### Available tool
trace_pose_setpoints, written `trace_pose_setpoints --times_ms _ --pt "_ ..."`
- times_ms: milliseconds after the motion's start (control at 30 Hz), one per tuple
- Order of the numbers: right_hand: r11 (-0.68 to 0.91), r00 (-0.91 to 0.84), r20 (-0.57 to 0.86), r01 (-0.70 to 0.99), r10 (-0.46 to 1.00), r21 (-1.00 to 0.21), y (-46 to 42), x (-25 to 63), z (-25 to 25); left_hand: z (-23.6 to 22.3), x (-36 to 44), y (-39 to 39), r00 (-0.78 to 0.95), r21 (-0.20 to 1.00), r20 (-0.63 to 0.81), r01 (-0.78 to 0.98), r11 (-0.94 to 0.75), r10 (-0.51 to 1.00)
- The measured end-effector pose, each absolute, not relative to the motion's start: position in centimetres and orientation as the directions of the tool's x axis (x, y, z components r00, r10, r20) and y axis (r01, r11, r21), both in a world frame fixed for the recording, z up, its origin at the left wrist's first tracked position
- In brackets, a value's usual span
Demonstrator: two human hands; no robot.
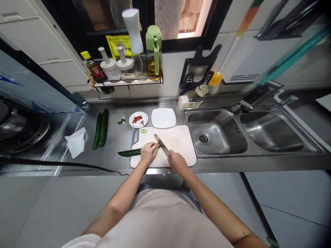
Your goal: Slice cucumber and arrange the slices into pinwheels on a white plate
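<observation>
on the cutting bd, l hand clamped over cucumber, its l end overhanging the bd's edge; r hand wrapped round knife. cucumber prob. firm, light, slick-skinned; best held from above, fingertips tucked.

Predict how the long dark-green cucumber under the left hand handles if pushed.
Likely stiff: the cucumber runs straight beyond the white rectangular cutting board. Its rounded sides could let it roll if the bare left hand lets go.
</observation>
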State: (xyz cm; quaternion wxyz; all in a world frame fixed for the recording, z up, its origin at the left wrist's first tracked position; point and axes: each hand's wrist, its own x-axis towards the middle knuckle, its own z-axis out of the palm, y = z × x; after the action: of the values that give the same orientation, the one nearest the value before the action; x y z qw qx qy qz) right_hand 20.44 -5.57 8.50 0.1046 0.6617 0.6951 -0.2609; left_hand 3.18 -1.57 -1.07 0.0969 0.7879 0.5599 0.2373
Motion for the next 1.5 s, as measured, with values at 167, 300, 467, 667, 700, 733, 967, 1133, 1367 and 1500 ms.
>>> trace_pose_setpoints --times_ms 167,300,467,667,700,733,967,1133,1367,1500 --pt "0.002 -0.122 -0.488 0.971 0.864 -0.239 -6.0 20.9 8.3 -1.4 3.1 -1.6 0.266 0.397 0.322 0.833 -0.385 0.909" --pt "-0.008 -0.12 -0.513 0.971 0.85 -0.24 -6.6 21.5 8.3 -1.5 3.1 -1.5 0.273 0.387 0.335 0.833 -0.396 0.902" --pt "0.008 -0.135 -0.504 0.969 0.853 -0.246 -6.9 21.8 8.2 -1.4 3.1 -1.4 0.271 0.39 0.332 0.833 -0.393 0.904" --pt "0.013 -0.139 -0.49 0.968 0.861 -0.252 -6.1 20.9 8.1 -1.2 3.2 -1.4 0.268 0.389 0.321 0.837 -0.385 0.908" --pt "0.012 -0.139 -0.492 0.968 0.859 -0.252 -5.9 20.8 8.1 -1.2 3.2 -1.4 0.265 0.39 0.321 0.838 -0.382 0.909" --pt "0.01 -0.138 -0.497 0.968 0.857 -0.252 -5.6 20.6 8.2 -1.2 3.2 -1.5 0.264 0.39 0.32 0.838 -0.381 0.91" --pt "0.007 -0.142 -0.515 0.967 0.845 -0.256 -5.6 20.5 8.2 -1.2 3.2 -1.4 0.261 0.399 0.31 0.837 -0.374 0.914" --pt "-0.003 -0.129 -0.529 0.97 0.839 -0.243 -6.7 21.1 7.9 -1.2 3.2 -1.4 0.264 0.41 0.317 0.828 -0.382 0.911" --pt "0.003 -0.14 -0.512 0.965 0.848 -0.261 -5.6 20.6 7.8 -1.3 3.2 -1.4 0.262 0.405 0.314 0.832 -0.378 0.913" --pt "0.007 -0.14 -0.514 0.968 0.847 -0.252 -4.4 19.9 7.6 -1.2 3.2 -1.4 0.263 0.398 0.303 0.839 -0.372 0.916"
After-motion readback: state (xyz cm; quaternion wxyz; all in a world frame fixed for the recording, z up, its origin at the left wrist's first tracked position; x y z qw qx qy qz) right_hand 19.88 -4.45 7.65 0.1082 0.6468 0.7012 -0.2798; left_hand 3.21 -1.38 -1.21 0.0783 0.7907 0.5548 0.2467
